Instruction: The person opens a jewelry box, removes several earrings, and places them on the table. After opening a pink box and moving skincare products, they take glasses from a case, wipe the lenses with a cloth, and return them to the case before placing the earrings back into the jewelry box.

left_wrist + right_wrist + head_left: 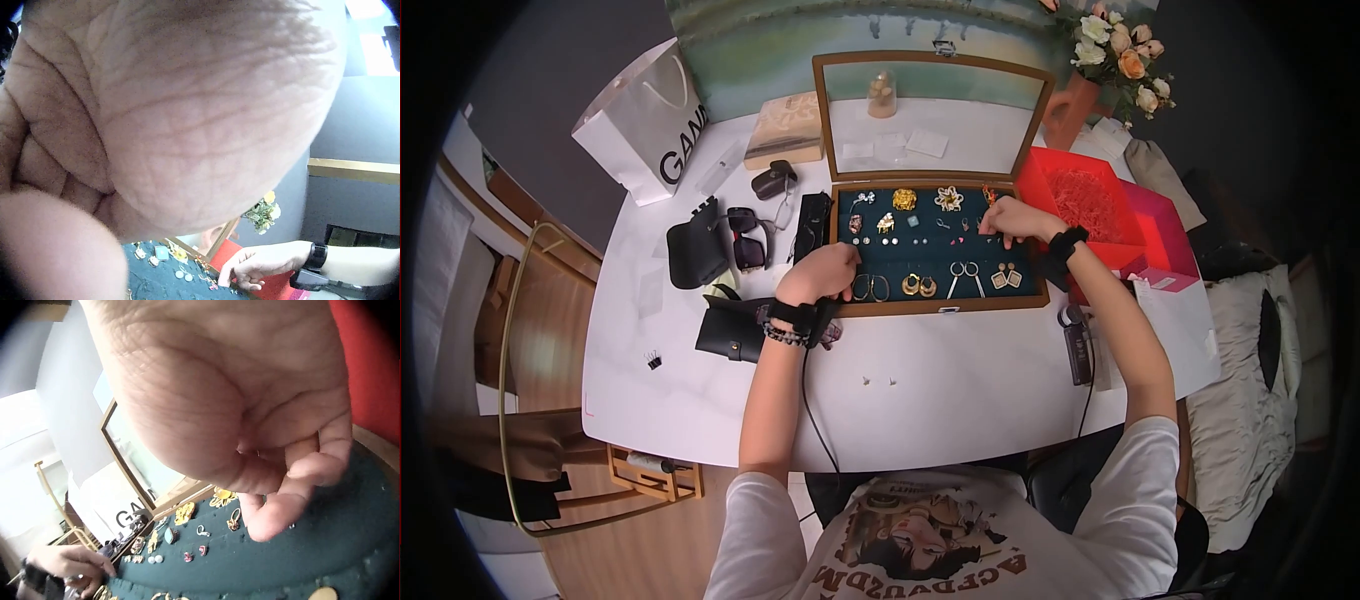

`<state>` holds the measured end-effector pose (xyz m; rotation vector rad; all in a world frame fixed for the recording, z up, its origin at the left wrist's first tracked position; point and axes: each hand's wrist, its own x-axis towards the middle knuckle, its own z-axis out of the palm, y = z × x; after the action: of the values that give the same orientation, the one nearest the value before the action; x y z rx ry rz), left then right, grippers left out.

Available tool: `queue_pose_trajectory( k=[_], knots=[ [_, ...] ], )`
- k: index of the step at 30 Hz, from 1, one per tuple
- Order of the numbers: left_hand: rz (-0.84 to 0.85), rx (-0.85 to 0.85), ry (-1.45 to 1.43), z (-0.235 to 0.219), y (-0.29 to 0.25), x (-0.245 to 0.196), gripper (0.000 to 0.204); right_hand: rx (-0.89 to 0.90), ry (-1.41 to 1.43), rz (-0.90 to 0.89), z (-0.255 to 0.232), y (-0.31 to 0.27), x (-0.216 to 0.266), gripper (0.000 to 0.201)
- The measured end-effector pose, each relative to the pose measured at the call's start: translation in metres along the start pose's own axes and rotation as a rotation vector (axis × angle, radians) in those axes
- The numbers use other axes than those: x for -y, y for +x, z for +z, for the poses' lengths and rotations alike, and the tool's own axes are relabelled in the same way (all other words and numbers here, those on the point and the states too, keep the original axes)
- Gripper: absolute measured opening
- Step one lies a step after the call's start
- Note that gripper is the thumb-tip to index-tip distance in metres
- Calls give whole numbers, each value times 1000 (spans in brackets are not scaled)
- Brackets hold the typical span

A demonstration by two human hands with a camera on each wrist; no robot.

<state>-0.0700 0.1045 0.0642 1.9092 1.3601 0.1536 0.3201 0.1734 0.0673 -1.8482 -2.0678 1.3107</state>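
A wooden jewellery box [945, 304] with its glass lid raised lies before me, lined in dark green and set with rows of earrings and other jewellery. My right hand [1012, 220] is bent over the right of the lining, fingers curled downward. In the right wrist view the fingertips [269, 525] are right at the lining, beside a tiny stud [292, 526]; I cannot tell whether they pinch anything. At the box's front left corner rests my left hand [820, 275], fingers loosely bent, near the hoop earrings [870, 288]. Pink studs [195, 552] sit left of the right hand.
Two small studs [878, 381] lie on the white table in front. Sunglasses [748, 242], black cases [697, 245] and a white paper bag [635, 130] stand left. A red box [1070, 200] with shredded paper is at right, a flower vase [1072, 110] behind it.
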Motion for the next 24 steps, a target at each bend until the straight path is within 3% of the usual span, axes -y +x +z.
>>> queue_pose_trajectory(
  k=[8, 13, 20, 24],
  knots=[
    [-19, -3, -27, -1, -1, -3, 33, -10, 102, 9, 1, -3, 4, 28],
    [-48, 7, -27, -2, -3, -7, 31, -12, -63, 19, 0, -4, 8, 27],
    [-25, 14, -26, -2, -1, -7, 31, -70, -84, 2, -2, -15, 14, 25],
    [-21, 15, -19, -2, -1, -4, 33, -158, -431, 106, -12, -34, 21, 25]
  ],
)
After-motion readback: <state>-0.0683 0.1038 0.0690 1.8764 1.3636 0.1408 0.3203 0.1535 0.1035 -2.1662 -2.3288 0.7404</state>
